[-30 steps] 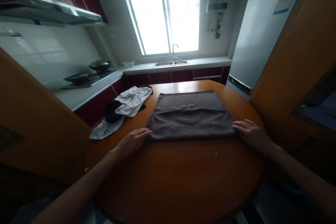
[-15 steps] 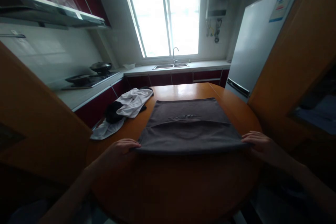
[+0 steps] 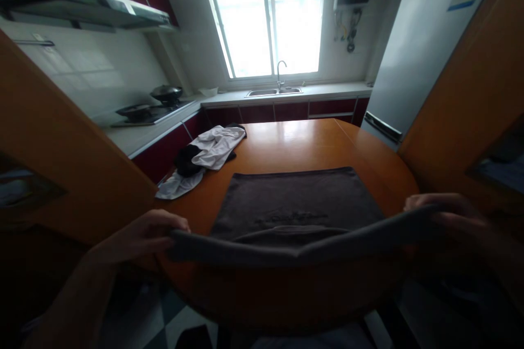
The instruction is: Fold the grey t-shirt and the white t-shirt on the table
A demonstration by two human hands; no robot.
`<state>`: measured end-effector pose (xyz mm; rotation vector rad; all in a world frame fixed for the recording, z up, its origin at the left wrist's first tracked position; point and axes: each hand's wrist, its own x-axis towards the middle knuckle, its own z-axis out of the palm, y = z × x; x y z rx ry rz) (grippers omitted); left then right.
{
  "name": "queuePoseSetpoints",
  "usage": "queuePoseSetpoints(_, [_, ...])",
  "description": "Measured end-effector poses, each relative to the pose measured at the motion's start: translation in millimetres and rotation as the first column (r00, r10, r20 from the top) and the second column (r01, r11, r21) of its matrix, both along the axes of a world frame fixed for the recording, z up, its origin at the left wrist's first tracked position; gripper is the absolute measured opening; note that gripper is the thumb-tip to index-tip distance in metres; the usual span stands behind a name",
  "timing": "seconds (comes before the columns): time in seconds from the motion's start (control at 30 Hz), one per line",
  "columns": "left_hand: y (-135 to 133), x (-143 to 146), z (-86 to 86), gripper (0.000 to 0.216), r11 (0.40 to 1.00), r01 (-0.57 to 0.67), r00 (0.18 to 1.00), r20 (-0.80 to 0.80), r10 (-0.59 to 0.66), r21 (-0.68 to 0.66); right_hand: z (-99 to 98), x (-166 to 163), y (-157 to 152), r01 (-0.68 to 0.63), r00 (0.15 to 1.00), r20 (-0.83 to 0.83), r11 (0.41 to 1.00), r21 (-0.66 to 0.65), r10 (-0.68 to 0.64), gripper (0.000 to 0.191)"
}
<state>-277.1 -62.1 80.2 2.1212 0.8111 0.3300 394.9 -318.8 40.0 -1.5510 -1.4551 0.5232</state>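
Note:
A dark grey garment (image 3: 303,196) lies on the wooden table in front of me, its far part flat and its lettering partly visible near the middle. Its near edge is lifted off the table and sags between my hands. My left hand (image 3: 153,232) pinches the left corner of that edge, fingers closed on the fabric. At the right corner, my right hand (image 3: 448,212) is closed on the cloth too, a little higher and blurred by motion. What kind of garment it is, I cannot tell.
A heap of white and black clothes (image 3: 219,145) lies on the left of the round-ended table (image 3: 295,142). Beyond stand a counter with a sink (image 3: 274,91), a stove with pans (image 3: 164,94) at left and a fridge (image 3: 426,49) at right.
Both hands have raised the garment's near edge and moved further apart, the right one rising more. The edge now sags in the middle. The view has shifted slightly.

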Motion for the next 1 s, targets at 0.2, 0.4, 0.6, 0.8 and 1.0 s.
queuePoseSetpoints(0.2, [53, 73, -4.0, 0.048, 0.908, -0.403, 0.880, 0.224, 0.419, -0.113, 1.2, -4, 87, 0.095, 0.887, -0.448, 0.993, -0.066, -0.114, 0.026])
queuePoseSetpoints(0.4, [117, 129, -48.4, 0.058, 0.914, -0.405, 0.907, 0.115, 0.404, -0.017, -40.9, 2, 169, 0.228, 0.904, -0.321, 0.954, -0.197, -0.282, 0.017])
queuePoseSetpoints(0.6, [145, 137, -74.7, 0.060, 0.901, -0.433, 0.897, 0.084, 0.434, -0.029, -60.3, 11, 192, 0.300, 0.900, -0.249, 0.923, -0.240, -0.358, 0.017])
queuePoseSetpoints(0.8, [171, 140, -83.8, 0.055, 0.898, -0.439, 0.895, 0.089, 0.437, 0.003, -59.8, 17, 209, 0.342, 0.904, -0.198, 0.918, -0.199, -0.379, 0.012])
queuePoseSetpoints(1.0, [183, 139, -103.4, 0.055, 0.893, -0.442, 0.897, 0.063, 0.438, 0.089, -67.3, 20, 216, 0.355, 0.912, -0.143, 0.914, -0.196, -0.385, 0.011])
